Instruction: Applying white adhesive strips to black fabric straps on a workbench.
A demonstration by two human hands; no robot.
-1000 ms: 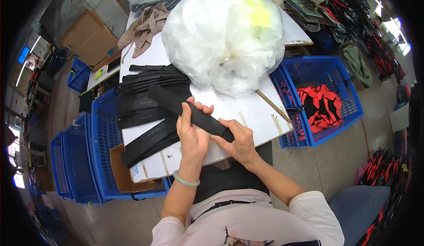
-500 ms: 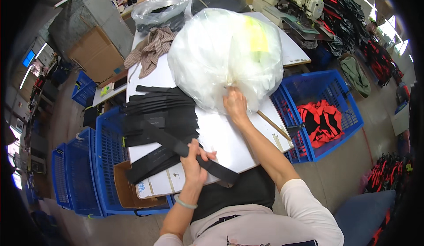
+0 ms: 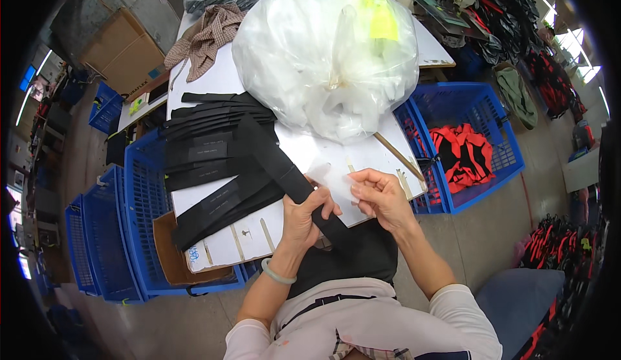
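Flat black fabric strip (image 3: 290,180) in the left hand (image 3: 305,219), thin translucent white sheet (image 3: 330,182) at the right hand (image 3: 384,199)

The left hand's grip is wrapped around the strip below its middle, the strip slanting from upper left to lower right through it. The right hand's grip pinches the sheet between thumb and fingertips; the sheet sits between the hands, near the left fingers. The strip's lower end reaches past the near edge of the white, flat-topped desk (image 3: 299,144), over the person's dark lap, and its upper end overlaps a fanned stack of black fabric strips (image 3: 210,150). Bare desktop shows between stack and sheet, and a narrower stretch near a slim brown wooden stick (image 3: 400,156) at the right. Beyond the hands, a bulging, crinkled clear plastic bag (image 3: 317,56) with whitish contents fills the far middle. A brown checked cloth (image 3: 210,40) lies rumpled at far left. Lattice-sided blue plastic crates (image 3: 149,198) stand left of the desk; another open-topped blue plastic crate (image 3: 485,190), on the right, holds crumpled red-and-black fabric pieces (image 3: 460,156)
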